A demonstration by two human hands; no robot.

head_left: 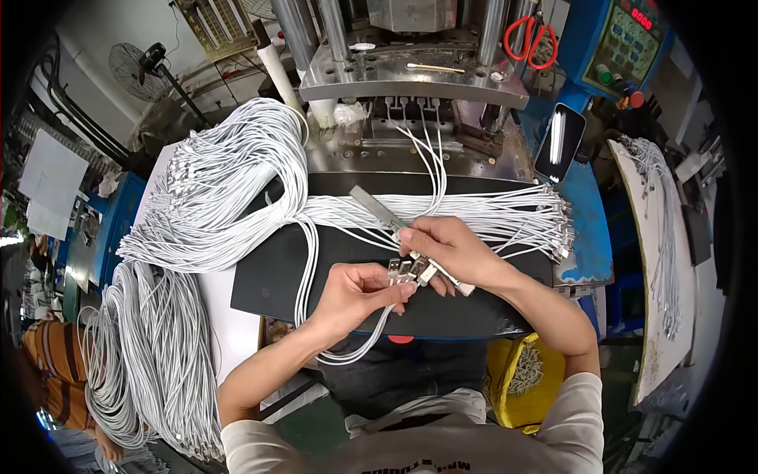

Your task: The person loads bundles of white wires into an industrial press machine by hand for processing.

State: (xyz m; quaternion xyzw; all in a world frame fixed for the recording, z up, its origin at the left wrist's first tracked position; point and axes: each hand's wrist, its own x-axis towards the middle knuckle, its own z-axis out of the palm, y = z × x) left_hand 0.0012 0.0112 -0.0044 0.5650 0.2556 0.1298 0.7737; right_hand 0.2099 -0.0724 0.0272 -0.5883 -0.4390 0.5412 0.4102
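Mat [260,276]: before the press [414,75].
Cable bundle [213,197]: on the mat's left edge.
Phone [560,144]: right of the press, apparently propped.

I see a blue control panel [628,35] at the machine's upper right, with a red digit display and a greenish button field. A dark phone [560,142], screen glaring white, leans at the worktop's right rear corner. Nothing else readable.

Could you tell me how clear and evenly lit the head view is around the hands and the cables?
Head view: the left hand and right hand are sharp and evenly lit, holding the connector ends; the white cables look bright without hiding strands; the phone screen shows glare; fisheye bends edges, and the corners are black.
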